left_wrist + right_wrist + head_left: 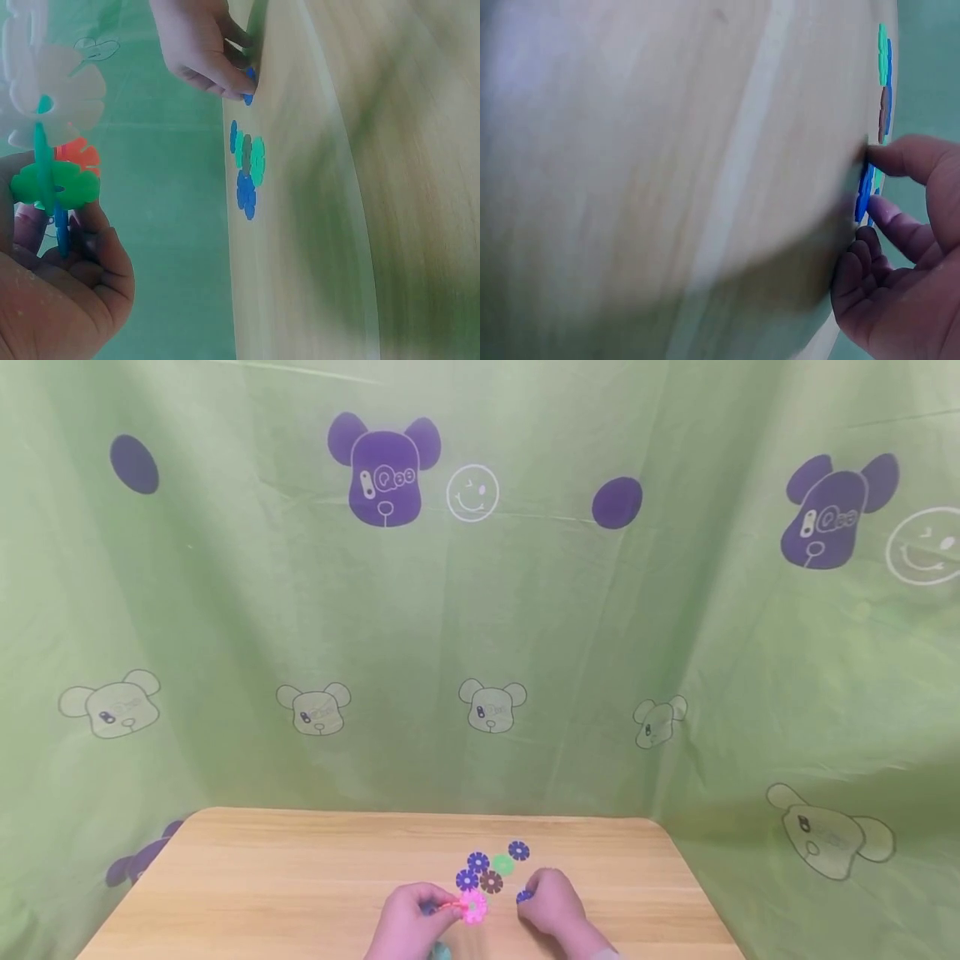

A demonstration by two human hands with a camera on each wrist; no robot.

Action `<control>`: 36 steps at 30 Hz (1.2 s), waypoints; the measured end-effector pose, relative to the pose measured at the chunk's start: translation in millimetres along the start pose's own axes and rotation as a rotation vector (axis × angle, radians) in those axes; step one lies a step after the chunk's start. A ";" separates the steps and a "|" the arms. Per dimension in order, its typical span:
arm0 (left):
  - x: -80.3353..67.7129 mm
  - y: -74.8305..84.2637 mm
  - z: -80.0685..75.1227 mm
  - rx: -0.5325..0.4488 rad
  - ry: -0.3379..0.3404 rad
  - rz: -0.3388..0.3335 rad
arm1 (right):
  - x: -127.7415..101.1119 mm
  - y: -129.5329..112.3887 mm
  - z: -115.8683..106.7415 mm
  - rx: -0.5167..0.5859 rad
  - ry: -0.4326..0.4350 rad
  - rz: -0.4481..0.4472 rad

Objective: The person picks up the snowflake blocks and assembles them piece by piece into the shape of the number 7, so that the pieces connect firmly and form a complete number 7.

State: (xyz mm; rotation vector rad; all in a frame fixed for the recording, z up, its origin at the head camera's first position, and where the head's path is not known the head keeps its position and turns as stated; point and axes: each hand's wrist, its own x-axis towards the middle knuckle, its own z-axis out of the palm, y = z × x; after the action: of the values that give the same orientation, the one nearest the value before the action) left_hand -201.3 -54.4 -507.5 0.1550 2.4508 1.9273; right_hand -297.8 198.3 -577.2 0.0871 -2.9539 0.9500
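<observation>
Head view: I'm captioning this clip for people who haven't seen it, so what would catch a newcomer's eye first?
Probably the green bear-print cloth filling the background behind the wooden table. Next, near the table's front edge, the left hand grips a cluster of joined snowflake discs, while the right hand pinches a blue disc beside a few loose discs.

A blue disc (pixel 864 196) is being pinched against the wooden table (pixel 667 165) by the right hand (pixel 900 255); further discs (pixel 884 94), apparently green and brown, are lying beyond.

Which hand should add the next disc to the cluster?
Right. The right hand already pinches a blue disc on the table; the left hand is full, holding the cluster.
</observation>
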 end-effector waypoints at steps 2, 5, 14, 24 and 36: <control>0.0 -0.1 -0.1 0.003 0.001 -0.001 | -0.9 0.9 0.0 0.007 -0.011 -0.007; -0.4 -0.2 -0.2 -0.002 -0.002 -0.004 | -2.4 2.6 1.0 0.008 -0.009 -0.010; -1.5 -0.4 -1.0 -0.004 -0.005 0.007 | -8.2 0.2 -3.5 0.070 -0.041 -0.032; -0.3 1.7 -7.4 0.005 0.018 0.045 | -21.1 -24.8 -16.2 0.263 -0.121 -0.146; 4.8 4.5 -14.5 0.050 0.048 0.051 | -42.8 -77.7 -49.0 0.487 -0.139 -0.280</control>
State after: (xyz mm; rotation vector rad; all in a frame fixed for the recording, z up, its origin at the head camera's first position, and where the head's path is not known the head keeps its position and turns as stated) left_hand -206.9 -67.0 -499.4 0.1760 2.5518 1.9122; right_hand -249.1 165.7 -494.5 0.5818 -2.6457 1.6376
